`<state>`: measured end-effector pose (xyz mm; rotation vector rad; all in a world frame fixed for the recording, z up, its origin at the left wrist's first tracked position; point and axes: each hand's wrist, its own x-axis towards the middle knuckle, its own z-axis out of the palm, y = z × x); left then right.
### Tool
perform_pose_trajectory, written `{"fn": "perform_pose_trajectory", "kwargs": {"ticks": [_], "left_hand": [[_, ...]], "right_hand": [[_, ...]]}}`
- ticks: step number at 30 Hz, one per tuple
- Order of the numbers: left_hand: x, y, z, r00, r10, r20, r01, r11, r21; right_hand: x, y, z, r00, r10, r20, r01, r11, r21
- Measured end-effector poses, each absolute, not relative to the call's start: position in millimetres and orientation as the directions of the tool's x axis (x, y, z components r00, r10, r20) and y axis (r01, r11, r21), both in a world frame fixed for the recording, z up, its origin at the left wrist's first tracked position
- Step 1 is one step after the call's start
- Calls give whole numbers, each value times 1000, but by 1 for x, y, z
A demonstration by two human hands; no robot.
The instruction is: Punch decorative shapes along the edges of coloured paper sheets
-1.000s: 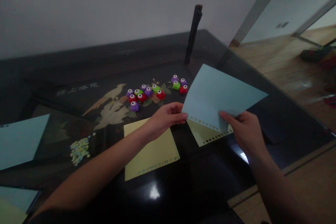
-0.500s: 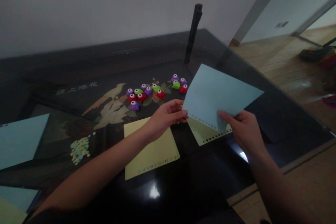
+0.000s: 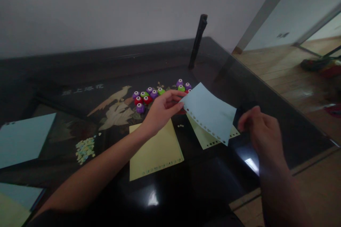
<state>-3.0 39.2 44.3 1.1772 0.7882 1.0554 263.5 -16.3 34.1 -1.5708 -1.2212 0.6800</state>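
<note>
- Well, on my feed the left hand has thumb and fingers clamped on the left corner of a blue sheet, right of the frame's centre.
- That sheet tilts and curls slightly, a row of small holes along its lower edge, and it partly covers a yellow sheet with holes of its own.
- I see the right hand at the right of the frame, blurred, fingers curled, apart from the blue sheet; a dark shape sits at its fingertips, and I can't tell whether they are gripping it.
- Under the left forearm, at centre, I have a second yellow sheet, also with a row of holes, and a few paper bits just beside it.
- At left centre lies a heap of coloured paper bits.
- Above the left hand I make out purple, green and red toys with eyes.
</note>
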Motion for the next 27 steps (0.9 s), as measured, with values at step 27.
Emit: {"fn": "perform_pose_trajectory", "kwargs": {"ticks": [27], "left_hand": [[-2, 17, 64, 365, 930, 50, -87, -20, 996]], "right_hand": [[177, -7, 88, -346, 808, 477, 595, 582, -554]]}}
